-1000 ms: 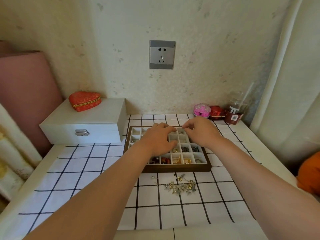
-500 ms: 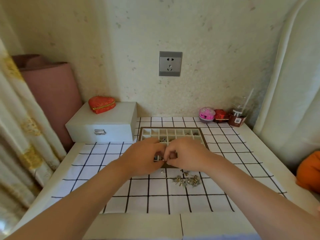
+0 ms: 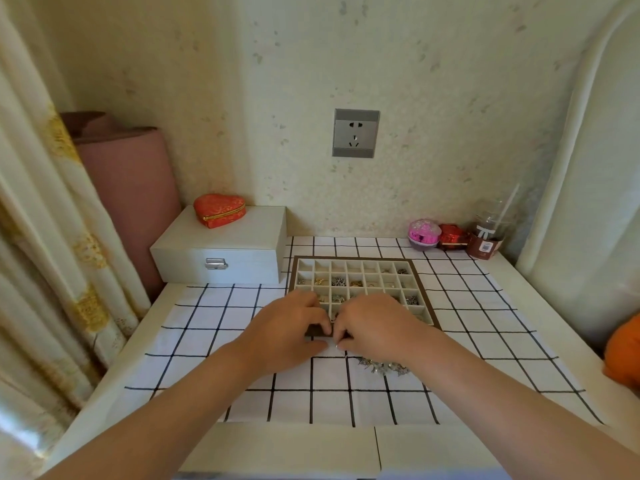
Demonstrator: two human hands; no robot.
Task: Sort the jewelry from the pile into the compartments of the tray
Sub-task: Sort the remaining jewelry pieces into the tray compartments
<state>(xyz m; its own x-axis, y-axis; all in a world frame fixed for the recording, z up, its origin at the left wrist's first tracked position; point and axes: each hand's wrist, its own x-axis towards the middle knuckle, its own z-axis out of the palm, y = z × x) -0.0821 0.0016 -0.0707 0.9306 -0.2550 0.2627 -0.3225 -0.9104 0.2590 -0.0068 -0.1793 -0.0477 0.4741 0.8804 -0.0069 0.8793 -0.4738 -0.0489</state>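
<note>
Jewelry pile [image 3: 382, 365]: on the counter [image 3: 277, 445], just near of the tray [image 3: 353, 259], long axis left–right. It lies near-right of the right hand [image 3: 375, 327], partly under its wrist; left hand [image 3: 287, 329] is farther off. Both hands' fingers [image 3: 341, 336] curled, tips meeting at the tray's near edge. Piece held: cannot tell.

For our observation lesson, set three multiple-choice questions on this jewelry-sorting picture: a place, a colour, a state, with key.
1. The red heart box sits: A on the white case; B on the floor; C in a drawer.
2. The cloth's grid lines are: A red; B black; C green.
3. The tray's compartments: A all empty; B some hold jewelry; C covered by a lid.
Key: 1A, it rests on the case's lid; 2B, dark lines cross white cloth; 3B, small pieces show in several cells.
</note>
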